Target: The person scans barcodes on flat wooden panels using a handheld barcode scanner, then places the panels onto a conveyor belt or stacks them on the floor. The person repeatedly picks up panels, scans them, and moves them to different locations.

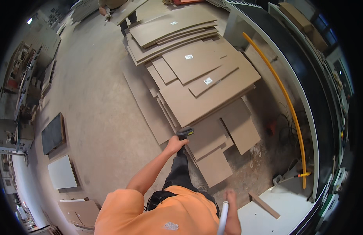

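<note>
A handheld scanner, dark with a yellow-green band, sits in the left hand, above the near edge of a stack of brown panels. White labels mark some of the upper panels. The stack is uneven: a narrow panel lies askew on top, and lower pieces jut out toward the person, crowding the floor in front of the legs. Right of the stack, a long orange strip curves through the view beside a white-edged black structure. At lower right, a brown offcut rests on a white panel. A pale tube overlaps the right forearm in view. Along the left, a dark panel and a white panel's neighbour, a brown sheet, stand apart from the stack. At the far end, a co-worker holds a board.

The left arm reaches forward from the orange sleeve, the fingers wrapped around the scanner's grip. The right hand hangs low near the body, beside the offcut; whether it is clenched or holding something, I cannot tell.
</note>
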Demonstrator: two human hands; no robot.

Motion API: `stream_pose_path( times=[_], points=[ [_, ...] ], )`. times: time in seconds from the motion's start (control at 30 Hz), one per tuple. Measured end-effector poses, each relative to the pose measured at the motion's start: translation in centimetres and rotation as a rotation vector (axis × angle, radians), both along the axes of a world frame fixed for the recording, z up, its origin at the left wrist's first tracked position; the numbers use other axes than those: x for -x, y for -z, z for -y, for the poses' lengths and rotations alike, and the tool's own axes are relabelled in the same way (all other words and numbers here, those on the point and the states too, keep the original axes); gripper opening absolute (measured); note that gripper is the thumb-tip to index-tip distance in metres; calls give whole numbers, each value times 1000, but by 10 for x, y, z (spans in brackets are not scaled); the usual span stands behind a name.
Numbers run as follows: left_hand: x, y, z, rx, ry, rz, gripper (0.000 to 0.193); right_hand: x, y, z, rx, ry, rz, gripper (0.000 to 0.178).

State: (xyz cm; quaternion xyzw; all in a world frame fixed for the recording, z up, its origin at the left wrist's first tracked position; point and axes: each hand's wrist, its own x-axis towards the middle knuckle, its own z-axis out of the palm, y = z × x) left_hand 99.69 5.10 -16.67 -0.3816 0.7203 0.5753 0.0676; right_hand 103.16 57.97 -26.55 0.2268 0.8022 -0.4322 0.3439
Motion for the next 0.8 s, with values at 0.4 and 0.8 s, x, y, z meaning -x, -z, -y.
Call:
stream_pose_path(
  times=[0.4,0.8],
  points=[
    [191,29,101,118,246,82,43,30,-44,49,35,232,188,23],
    [284,75,130,387,363,39,40,88,-92,167,-63,38,50,30]
  ],
)
